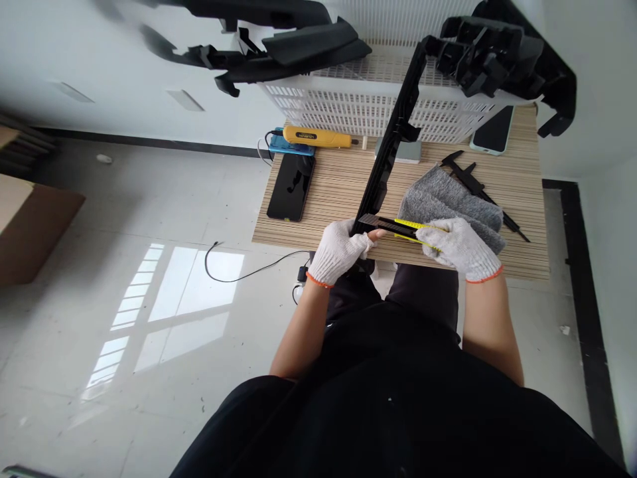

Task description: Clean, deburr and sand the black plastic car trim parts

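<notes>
My left hand (pixel 340 251), in a white knit glove with the thumb tip bare, is closed around the near end of a long black plastic trim strip (pixel 391 149). The strip slants away from me, its far end up by the white basket. In my gloved right hand (pixel 460 245) is a yellow and black utility knife (pixel 405 229). Its blade points left and meets or overlaps the strip just above my left thumb; whether it touches, I cannot tell. A grey cloth (pixel 450 202) lies beside and partly behind my right hand.
On the wood-grain table (pixel 338 192) are a black phone (pixel 292 186), a yellow power tool (pixel 318 137), a black caliper (pixel 478 186) and another phone (pixel 492 131). Behind, a white basket (pixel 338 109) holds black plastic parts (pixel 298 50) that jut over its rim. A cable (pixel 249 272) trails across the floor.
</notes>
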`<state>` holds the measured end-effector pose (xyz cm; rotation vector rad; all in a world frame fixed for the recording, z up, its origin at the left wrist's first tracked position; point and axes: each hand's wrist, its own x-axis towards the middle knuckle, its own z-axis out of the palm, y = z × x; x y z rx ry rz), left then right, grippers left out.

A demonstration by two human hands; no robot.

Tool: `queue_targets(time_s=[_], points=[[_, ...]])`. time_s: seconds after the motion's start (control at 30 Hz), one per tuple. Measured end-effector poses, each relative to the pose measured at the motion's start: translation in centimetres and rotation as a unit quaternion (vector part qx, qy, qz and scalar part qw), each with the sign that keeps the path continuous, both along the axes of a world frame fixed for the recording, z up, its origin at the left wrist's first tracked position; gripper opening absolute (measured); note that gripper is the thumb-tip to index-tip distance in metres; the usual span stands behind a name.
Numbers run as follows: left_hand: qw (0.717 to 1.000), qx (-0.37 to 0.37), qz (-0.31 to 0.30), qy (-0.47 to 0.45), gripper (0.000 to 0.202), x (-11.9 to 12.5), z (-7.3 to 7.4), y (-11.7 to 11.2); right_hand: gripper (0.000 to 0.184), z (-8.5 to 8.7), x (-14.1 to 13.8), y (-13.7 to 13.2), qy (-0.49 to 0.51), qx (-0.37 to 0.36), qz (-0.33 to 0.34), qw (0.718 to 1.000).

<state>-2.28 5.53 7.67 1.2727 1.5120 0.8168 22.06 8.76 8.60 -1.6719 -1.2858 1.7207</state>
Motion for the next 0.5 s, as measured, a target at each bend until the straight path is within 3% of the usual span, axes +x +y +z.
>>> queue_targets(time_s=[0.13, 0.27, 0.4, 0.5], points=[[1.000, 0.006, -0.005, -0.003, 0.039, -0.1, 0.0, 0.0, 0.034, -0.1, 0.3, 0.4, 0.005, -0.014, 0.005, 1.000], [1.000, 0.019, -0.009, -0.013, 0.041, -0.2, -0.5, 0.0, 0.037, -0.2, 0.8, -0.2, 0.063, 0.017, -0.010, 0.998], [0.999, 0.022, -0.015, -0.041, 0.042, -0.3, -1.1, 0.1, 0.027, -0.5, 0.8, -1.5, 0.044, 0.084, -0.040, 0.995], [0.998, 0.029, -0.016, -0.047, 0.040, -0.3, -1.0, 0.1, 0.030, -1.2, 0.8, -2.1, -0.042, 0.182, -0.006, 0.982]])
